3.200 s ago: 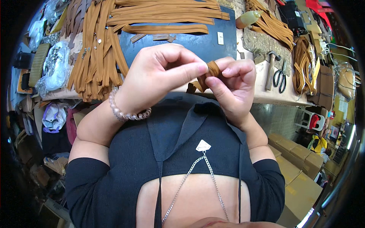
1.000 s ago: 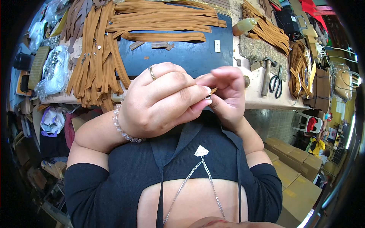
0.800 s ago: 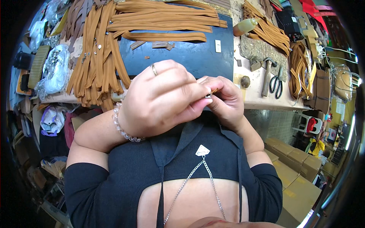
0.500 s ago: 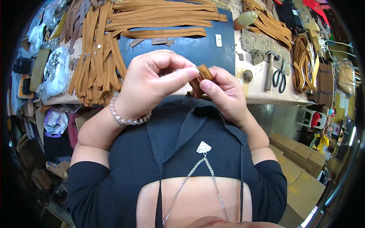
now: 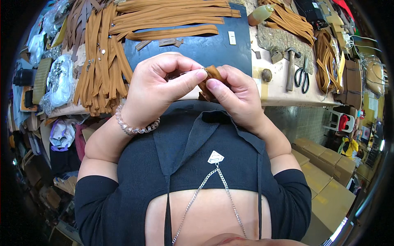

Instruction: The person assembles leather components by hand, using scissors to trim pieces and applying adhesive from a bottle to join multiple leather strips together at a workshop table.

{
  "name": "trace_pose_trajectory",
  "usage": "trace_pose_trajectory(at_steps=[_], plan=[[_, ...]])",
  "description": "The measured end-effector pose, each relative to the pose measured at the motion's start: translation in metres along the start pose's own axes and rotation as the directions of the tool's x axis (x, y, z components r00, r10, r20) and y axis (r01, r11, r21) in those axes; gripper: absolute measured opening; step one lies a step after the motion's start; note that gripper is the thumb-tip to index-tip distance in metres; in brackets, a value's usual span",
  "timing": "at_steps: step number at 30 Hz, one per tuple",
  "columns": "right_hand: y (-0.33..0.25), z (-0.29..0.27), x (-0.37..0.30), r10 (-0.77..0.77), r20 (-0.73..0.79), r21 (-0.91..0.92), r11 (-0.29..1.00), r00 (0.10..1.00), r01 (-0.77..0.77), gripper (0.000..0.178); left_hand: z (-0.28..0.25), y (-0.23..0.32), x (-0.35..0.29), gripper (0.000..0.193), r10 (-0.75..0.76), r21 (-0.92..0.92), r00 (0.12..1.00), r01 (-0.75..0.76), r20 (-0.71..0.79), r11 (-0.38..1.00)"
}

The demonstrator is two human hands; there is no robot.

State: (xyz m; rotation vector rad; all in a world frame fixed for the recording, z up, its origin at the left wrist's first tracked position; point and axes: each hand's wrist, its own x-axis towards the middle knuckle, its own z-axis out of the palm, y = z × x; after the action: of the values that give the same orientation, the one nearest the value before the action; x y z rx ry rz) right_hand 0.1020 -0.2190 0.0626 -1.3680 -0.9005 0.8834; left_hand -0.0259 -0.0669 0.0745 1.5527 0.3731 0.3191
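Just above the near edge of the worktable, a short folded end of brown zipper tape (image 5: 211, 74) is between my two hands. My right hand (image 5: 239, 92) pinches the tape with its thumb on the near side. From the left, the thumb and forefinger of my left hand (image 5: 158, 82) press together at the tape's end; a tiny glint shows at their tips, too small to name. A strip of tape hangs under the fingers, mostly hidden. Past my hands, long brown zippers (image 5: 172, 30) lie across a dark blue board (image 5: 193, 51), with small brown leather scraps (image 5: 167, 42) near them.
More zippers (image 5: 100, 61) with metal sliders drape over the table's left edge. To the right are a hammer (image 5: 291, 71), black-handled scissors (image 5: 303, 78), a round stone (image 5: 266, 75), a squeeze bottle (image 5: 259, 15) and a zipper coil (image 5: 325, 61). Cardboard boxes (image 5: 328, 164) stand at lower right.
Both hands have shifted slightly left in the picture, along with the whole view. The folded tape has turned a little between the fingers. Both pinches stay closed.
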Motion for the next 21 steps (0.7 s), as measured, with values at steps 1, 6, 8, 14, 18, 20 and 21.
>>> trace_pose_trajectory(at_steps=[1, 6, 8, 14, 18, 20, 21], plan=[[-0.0009, 0.0002, 0.0003, 0.0, 0.0, 0.001, 1.0, 1.0, 0.0, 0.014, 0.0003, 0.0004, -0.0001, 0.007, 0.0, 0.001, 1.0, 0.0, 0.0, 1.0], [-0.0026, 0.0016, 0.0014, -0.107, -0.003, -0.049, 0.993, 0.994, 0.107, 0.011, 0.0043, 0.0017, -0.0017, 0.006, 0.148, 0.118, 0.989, -0.146, -0.013, 0.982], [0.0018, 0.0013, 0.001, -0.101, -0.008, -0.044, 0.994, 0.995, 0.1, 0.01, 0.0041, 0.0028, -0.0039, 0.006, 0.18, 0.148, 0.984, -0.177, -0.006, 0.973], [0.0038, -0.0013, 0.0015, -0.103, 0.005, -0.105, 0.989, 0.995, 0.103, 0.008, 0.0033, 0.0025, -0.0049, 0.007, 0.305, 0.231, 0.952, -0.3, 0.012, 0.926], [0.0017, 0.0006, 0.0007, -0.175, 0.018, -0.118, 0.977, 0.984, 0.176, 0.009, 0.0007, 0.0058, -0.0029, 0.009, 0.365, 0.295, 0.931, -0.357, 0.031, 0.886], [0.0041, -0.0008, 0.0022, -0.175, 0.025, -0.102, 0.979, 0.984, 0.177, 0.009, 0.0004, 0.0072, -0.0036, 0.01, 0.363, 0.279, 0.931, -0.361, 0.048, 0.89], [0.0049, -0.0012, 0.0027, -0.176, 0.034, -0.086, 0.98, 0.984, 0.179, 0.009, 0.0005, 0.0064, -0.0036, 0.01, 0.385, 0.298, 0.922, -0.38, 0.044, 0.876]])
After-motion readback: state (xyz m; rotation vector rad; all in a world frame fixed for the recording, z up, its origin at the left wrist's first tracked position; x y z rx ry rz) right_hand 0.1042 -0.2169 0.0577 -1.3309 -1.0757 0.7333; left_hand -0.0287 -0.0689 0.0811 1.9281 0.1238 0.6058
